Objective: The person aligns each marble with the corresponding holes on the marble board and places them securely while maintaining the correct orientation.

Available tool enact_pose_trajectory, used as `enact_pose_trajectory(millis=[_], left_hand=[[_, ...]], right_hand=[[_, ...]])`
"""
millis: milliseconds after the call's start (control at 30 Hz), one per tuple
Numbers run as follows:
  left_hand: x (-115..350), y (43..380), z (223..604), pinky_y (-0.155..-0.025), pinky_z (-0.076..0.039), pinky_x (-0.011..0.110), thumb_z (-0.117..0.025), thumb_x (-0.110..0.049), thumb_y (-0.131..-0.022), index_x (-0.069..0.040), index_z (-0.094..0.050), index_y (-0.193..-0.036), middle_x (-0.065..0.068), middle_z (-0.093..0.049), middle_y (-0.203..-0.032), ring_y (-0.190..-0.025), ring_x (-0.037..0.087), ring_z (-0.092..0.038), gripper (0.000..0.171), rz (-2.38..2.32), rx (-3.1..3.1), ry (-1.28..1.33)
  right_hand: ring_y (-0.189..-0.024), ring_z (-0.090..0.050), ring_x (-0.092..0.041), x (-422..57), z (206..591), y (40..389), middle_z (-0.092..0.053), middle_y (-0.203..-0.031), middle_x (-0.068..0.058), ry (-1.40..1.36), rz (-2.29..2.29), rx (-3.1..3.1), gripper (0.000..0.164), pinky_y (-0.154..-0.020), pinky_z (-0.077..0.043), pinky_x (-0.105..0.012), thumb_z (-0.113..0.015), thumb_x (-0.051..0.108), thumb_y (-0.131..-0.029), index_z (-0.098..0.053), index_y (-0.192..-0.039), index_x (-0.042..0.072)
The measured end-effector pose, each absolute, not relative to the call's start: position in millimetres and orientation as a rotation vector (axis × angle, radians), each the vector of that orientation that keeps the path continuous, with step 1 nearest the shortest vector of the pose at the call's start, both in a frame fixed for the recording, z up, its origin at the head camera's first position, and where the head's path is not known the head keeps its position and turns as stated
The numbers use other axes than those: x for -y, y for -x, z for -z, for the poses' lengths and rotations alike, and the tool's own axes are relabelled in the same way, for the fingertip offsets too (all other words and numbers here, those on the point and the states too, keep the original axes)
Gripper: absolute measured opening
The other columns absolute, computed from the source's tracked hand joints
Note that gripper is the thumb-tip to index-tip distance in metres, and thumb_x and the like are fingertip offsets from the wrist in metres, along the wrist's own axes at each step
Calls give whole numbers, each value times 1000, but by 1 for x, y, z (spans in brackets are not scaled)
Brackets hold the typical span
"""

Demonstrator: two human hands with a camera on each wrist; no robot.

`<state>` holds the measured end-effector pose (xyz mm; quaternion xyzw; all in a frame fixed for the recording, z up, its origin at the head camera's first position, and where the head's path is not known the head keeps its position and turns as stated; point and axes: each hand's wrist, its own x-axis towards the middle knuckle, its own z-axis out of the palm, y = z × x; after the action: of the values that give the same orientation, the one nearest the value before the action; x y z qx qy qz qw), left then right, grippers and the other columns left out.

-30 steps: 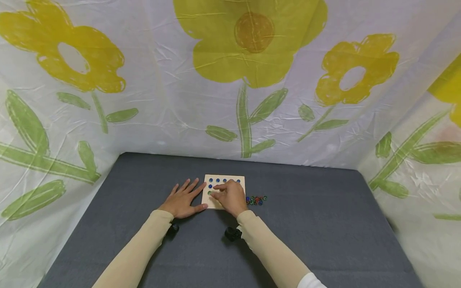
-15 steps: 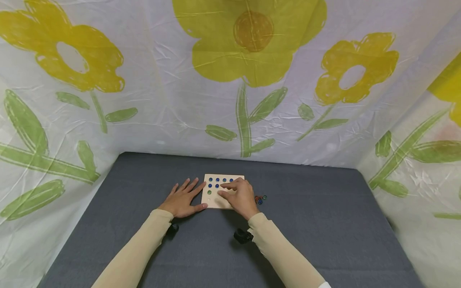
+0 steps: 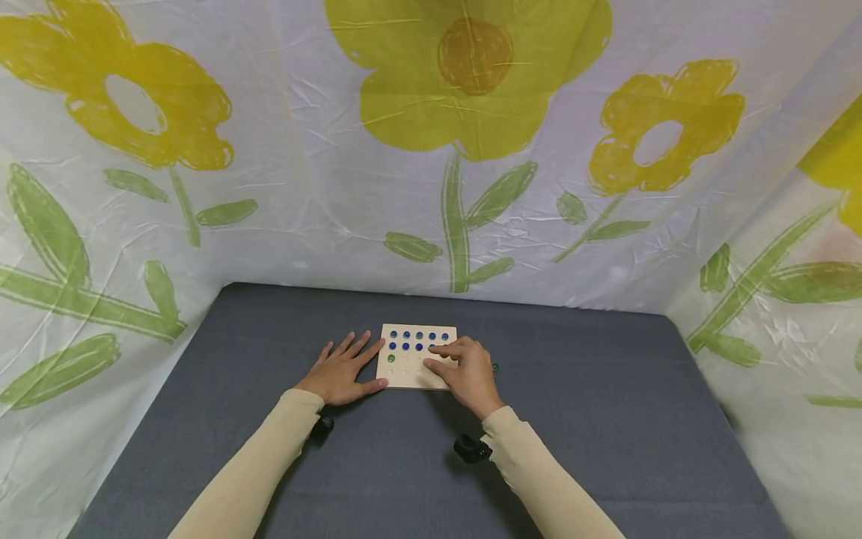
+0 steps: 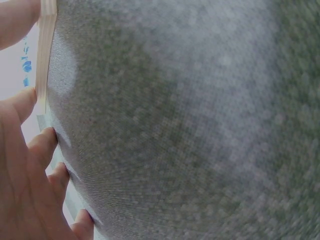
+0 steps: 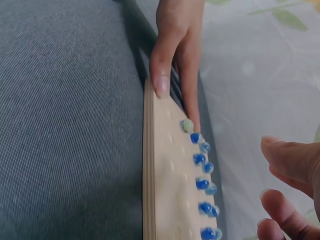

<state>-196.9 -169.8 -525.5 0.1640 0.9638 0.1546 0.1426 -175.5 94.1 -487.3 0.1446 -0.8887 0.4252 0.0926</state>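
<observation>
Right hand point(image 3: 468, 370), empty, withdraws rightward over the board point(image 3: 414, 382); left hand point(image 3: 340, 376), gripping nothing, lies spread against its left edge. Green marble point(image 3: 391, 358) appears seated, starting the board's third row.

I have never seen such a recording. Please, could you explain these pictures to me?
There is no machine here, only a left hand and a right hand, both bare. The wide pictures come from a camera worn on the head, the close ones from wrist cameras. On the grey cloth lies a wooden board with two rows of blue marbles and one green marble. The left hand touches its left edge; the right hand is over its right side, holding nothing that I can see.
</observation>
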Motion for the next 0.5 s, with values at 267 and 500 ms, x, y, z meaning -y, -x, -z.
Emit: enact_pose_trajectory(millis=[267,500], left_hand=[[171,197,526,-120,-5,66,-51,-69,-96,-21,-25,-164,12,-19,-168,-154,40,-10,86,-464,-2791,-481],[171,196,525,-119,-6,66,-51,-68,-96,-21,-25,-164,12,-19,-168,-154,40,-10,86,-475,-2788,-485]], right_hand=[[-90,-65,-35,-112,488,172,-67,-94,-9,-392,-1287,2634,23,-77,-51,-46,-83,19,-87,-82,-106,7],[-92,-63,-35,-125,487,169,-67,-96,-13,-346,-1307,2626,25,-79,-57,-46,-84,17,-86,-81,-108,5]])
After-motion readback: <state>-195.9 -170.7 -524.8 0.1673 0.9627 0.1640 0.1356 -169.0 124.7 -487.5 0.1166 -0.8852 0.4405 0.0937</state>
